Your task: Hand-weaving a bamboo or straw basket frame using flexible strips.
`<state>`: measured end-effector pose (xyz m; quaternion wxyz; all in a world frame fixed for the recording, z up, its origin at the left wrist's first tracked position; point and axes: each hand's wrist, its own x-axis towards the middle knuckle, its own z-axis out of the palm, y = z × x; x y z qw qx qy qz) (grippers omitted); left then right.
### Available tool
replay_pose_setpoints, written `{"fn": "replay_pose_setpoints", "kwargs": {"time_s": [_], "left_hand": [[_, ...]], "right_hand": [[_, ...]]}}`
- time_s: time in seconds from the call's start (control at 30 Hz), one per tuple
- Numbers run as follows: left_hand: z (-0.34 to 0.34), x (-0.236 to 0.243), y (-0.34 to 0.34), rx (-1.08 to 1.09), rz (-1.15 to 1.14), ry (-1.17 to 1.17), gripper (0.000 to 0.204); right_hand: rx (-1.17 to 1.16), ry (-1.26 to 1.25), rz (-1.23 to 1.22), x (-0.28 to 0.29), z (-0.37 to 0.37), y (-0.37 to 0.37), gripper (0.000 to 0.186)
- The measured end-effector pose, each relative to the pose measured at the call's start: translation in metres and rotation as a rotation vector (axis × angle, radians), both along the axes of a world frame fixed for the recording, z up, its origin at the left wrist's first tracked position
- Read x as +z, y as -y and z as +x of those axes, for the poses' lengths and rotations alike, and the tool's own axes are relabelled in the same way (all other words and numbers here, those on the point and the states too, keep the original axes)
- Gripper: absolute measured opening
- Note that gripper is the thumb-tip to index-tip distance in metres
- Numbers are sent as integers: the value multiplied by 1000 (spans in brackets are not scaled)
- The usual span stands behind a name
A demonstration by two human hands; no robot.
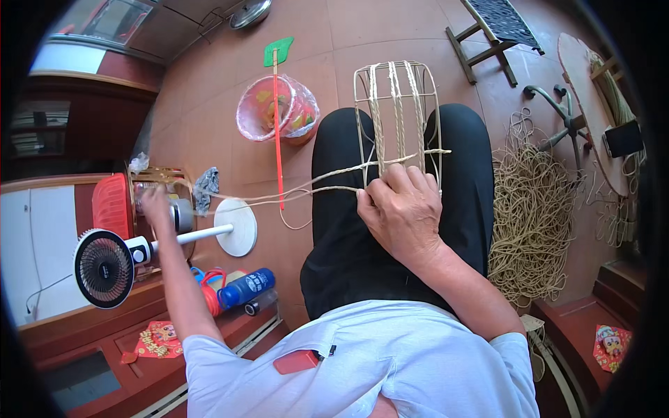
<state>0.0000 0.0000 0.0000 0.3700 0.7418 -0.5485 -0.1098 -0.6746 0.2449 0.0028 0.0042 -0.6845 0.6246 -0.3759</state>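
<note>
A wire frame basket (pixel 432 90) lies across my thighs, with several strands of pale twisted cord (pixel 395 104) running lengthwise over it. At its near end my right hand (pixel 403 209) is closed, fingers curled down over the wires and the crossing cord. What its fingertips pinch is hidden beneath the hand. My left hand (pixel 157 203) is stretched far out to the left, slightly blurred, closed on the long cord. Two lengths of that cord (pixel 293 193) run from the frame across my left thigh toward it, and a loose loop hangs below them.
A lined pink bin (pixel 254 118) stands ahead, with a green-headed fly swatter (pixel 277 104) across it. A white fan (pixel 104 268) and blue bottle (pixel 247 288) are at left. A big cord heap (pixel 533 223) lies right, near a stool (pixel 491 42) and chair base (pixel 568 122).
</note>
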Motion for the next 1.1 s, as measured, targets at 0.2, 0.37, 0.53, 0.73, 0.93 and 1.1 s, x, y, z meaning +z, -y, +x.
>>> {"fn": "replay_pose_setpoints", "kwargs": {"time_s": [0.2,0.37,0.53,0.73,0.93,1.1], "left_hand": [[-426,33,-189,-716,142,-111,33],[-489,27,-184,-813,62,-107,17],[-419,31,-133,-441,-180,280,20],[-449,32,-216,-599,615,-529,28],[-503,-9,-214,-548,429,-979,21],[-506,-11,-201,-567,472,-1075,19]], "right_hand": [[16,-19,16,-1,-1,-1,26],[21,-23,15,2,-2,-2,26],[5,-21,6,1,-3,-3,25],[4,-8,-9,-2,-1,0,25],[4,2,-3,-1,-2,-1,26],[17,27,2,1,-3,-2,20]]}}
